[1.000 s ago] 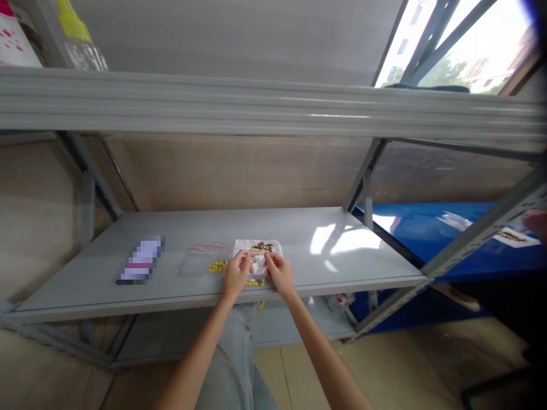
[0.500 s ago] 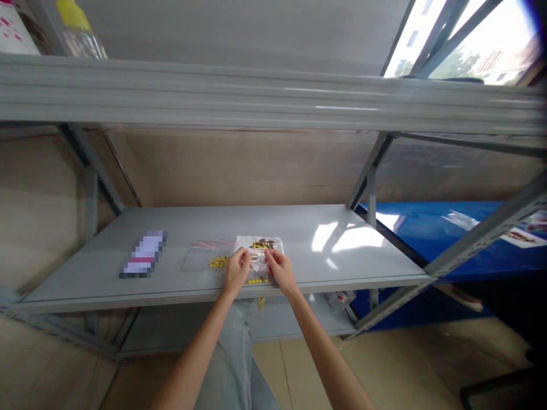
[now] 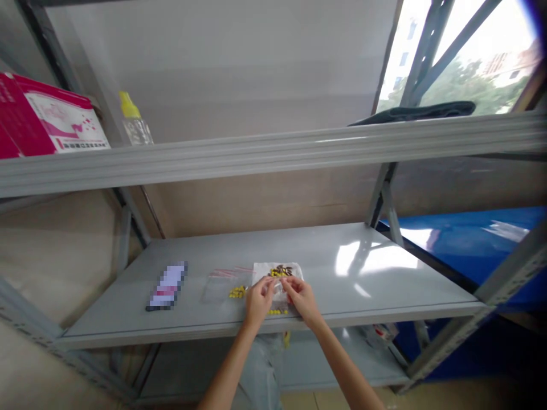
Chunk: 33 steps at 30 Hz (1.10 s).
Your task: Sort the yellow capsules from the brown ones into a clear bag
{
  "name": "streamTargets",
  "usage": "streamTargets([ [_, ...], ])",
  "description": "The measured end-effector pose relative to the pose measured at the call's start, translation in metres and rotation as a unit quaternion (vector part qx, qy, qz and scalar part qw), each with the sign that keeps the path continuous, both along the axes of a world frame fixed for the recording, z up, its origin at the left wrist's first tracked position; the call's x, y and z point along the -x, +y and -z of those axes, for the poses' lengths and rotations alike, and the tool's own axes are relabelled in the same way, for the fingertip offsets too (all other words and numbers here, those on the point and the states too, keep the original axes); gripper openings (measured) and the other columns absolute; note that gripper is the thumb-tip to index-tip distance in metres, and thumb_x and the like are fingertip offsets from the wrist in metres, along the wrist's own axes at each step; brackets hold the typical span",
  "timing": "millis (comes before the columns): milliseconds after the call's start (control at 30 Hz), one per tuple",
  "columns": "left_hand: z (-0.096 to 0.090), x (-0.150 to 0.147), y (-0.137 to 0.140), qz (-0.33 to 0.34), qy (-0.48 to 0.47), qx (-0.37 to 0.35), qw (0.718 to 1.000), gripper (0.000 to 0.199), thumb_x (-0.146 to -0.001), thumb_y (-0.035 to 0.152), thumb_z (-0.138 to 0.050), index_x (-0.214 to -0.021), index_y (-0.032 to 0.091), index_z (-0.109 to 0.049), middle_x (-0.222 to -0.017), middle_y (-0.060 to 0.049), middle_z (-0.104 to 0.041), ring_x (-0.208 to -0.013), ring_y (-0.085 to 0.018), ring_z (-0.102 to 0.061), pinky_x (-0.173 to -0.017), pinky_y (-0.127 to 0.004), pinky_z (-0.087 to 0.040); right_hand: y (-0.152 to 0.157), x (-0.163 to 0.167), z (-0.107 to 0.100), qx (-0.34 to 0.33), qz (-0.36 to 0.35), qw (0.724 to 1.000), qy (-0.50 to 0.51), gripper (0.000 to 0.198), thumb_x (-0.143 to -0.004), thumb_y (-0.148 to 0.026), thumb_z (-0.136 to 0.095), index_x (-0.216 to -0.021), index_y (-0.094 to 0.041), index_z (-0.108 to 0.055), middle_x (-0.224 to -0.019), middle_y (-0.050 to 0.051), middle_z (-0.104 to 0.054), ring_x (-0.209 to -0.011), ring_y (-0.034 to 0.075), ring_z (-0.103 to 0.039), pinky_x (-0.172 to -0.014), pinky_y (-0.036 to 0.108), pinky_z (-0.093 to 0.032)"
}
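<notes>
My left hand [image 3: 258,299] and my right hand [image 3: 301,296] pinch the top of a small clear zip bag [image 3: 279,295] between thumbs and fingers. Yellow pieces [image 3: 277,311] show at the bottom of this bag, close to the shelf's front edge. Right behind my fingers, brown and yellow capsule-like pieces [image 3: 282,270] lie on a white sheet [image 3: 261,269]. To the left, flat on the shelf, rest clear bags with red-striped tops [image 3: 222,274], with a cluster of yellow pieces [image 3: 237,292] at their right side.
A phone [image 3: 167,286] lies on the grey shelf [image 3: 325,250] at the left. Above it, the upper shelf's edge beam [image 3: 256,156] spans the view, carrying a pink box [image 3: 55,117], a yellow-capped bottle [image 3: 135,122] and a dark folded item [image 3: 419,113]. Metal posts stand at both sides.
The camera view has tilted up and left, so more of the upper shelf shows, including the pink box. Both hands remain on the bag's top, their fingers now closer together.
</notes>
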<state>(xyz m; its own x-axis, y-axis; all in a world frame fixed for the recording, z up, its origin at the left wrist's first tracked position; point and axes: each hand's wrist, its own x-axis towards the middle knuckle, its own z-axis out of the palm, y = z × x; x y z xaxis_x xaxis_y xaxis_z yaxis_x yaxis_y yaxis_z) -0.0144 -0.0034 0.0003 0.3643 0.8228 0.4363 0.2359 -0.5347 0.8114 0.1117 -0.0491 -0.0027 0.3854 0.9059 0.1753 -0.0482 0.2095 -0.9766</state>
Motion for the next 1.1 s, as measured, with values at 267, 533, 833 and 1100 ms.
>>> streamTargets([
  [267,-0.02,0.022,0.007,-0.137,-0.096,0.052,0.985,0.043,-0.082,0.054,-0.048,-0.092,0.015,-0.063,-0.048,0.003,-0.05,-0.042,-0.012,-0.047,-0.042,-0.021,-0.036,0.001,0.004,0.001,0.024,0.035,0.999,-0.008,0.055,-0.068,-0.071,-0.055,-0.069,-0.016,-0.061,-0.047,-0.002,-0.049,-0.036,0.011,-0.041,-0.038,0.023,-0.03],
  [533,-0.046,0.061,0.072,-0.108,0.019,0.078,0.991,0.052,-0.065,0.066,-0.058,-0.066,0.013,-0.058,-0.043,0.004,-0.046,-0.037,-0.008,-0.041,-0.038,-0.018,-0.028,0.001,0.003,0.001,0.009,0.04,0.999,-0.013,0.056,-0.072,-0.069,-0.051,-0.066,-0.014,-0.062,-0.045,-0.002,-0.048,-0.036,0.01,-0.042,-0.039,0.021,-0.03],
  [833,-0.034,0.07,0.087,-0.18,0.142,0.039,0.973,0.041,-0.07,0.054,-0.063,-0.077,0.013,-0.065,-0.058,-0.003,-0.062,-0.055,-0.017,-0.058,-0.05,-0.022,-0.036,0.004,0.002,0.006,0.001,0.044,0.999,-0.009,0.055,-0.072,-0.068,-0.052,-0.065,-0.015,-0.061,-0.046,-0.001,-0.05,-0.035,0.01,-0.043,-0.036,0.021,-0.031],
  [1100,-0.045,0.1,0.07,-0.159,0.224,-0.062,0.959,0.022,-0.08,0.031,-0.057,-0.095,0.02,-0.069,-0.111,-0.008,-0.065,-0.108,-0.023,-0.056,-0.095,-0.037,-0.039,0.003,0.003,0.005,-0.003,0.047,0.999,-0.022,0.052,-0.073,-0.067,-0.052,-0.064,-0.016,-0.06,-0.044,-0.001,-0.05,-0.035,0.011,-0.043,-0.038,0.022,-0.032],
])
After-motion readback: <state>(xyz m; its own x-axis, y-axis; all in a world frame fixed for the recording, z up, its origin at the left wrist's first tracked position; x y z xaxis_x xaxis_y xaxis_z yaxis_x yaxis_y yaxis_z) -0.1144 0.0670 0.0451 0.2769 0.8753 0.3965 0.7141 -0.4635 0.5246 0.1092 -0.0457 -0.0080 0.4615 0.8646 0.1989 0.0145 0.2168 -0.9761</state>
